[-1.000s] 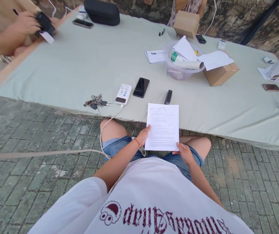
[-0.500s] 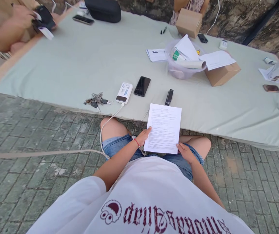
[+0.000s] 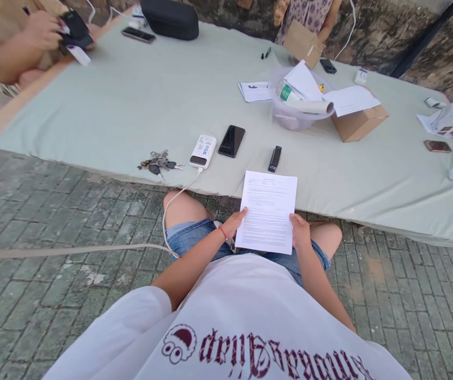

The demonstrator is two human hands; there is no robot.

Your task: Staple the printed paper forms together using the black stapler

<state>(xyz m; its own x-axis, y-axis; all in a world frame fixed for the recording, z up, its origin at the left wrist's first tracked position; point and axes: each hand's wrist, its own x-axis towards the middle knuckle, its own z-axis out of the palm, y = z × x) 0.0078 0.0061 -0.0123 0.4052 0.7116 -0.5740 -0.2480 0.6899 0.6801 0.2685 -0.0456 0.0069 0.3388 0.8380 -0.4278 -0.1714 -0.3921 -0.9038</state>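
Printed paper sheets (image 3: 266,216) are held over my lap at the table's front edge, text side up. My left hand (image 3: 233,224) grips their left edge, thumb on top and fingers hidden beneath. On the opposite edge, my right hand (image 3: 300,230) pinches the paper about midway down. Just beyond the top of the sheets lies a black stapler (image 3: 274,159) on the table. A black smartphone (image 3: 232,141) and a white power bank (image 3: 203,151) with a cable plugged in lie to its left.
A bunch of keys (image 3: 159,163) lies near the front edge of the cloth-covered table (image 3: 123,105). Farther back stand a plastic basin (image 3: 295,119) of papers, a cardboard box (image 3: 359,124) and a black case (image 3: 170,20). Other people sit around the table.
My right hand has moved up along the paper's right edge from near its bottom corner. The sheets have shifted slightly. Across the table, a person has tilted a cardboard box.
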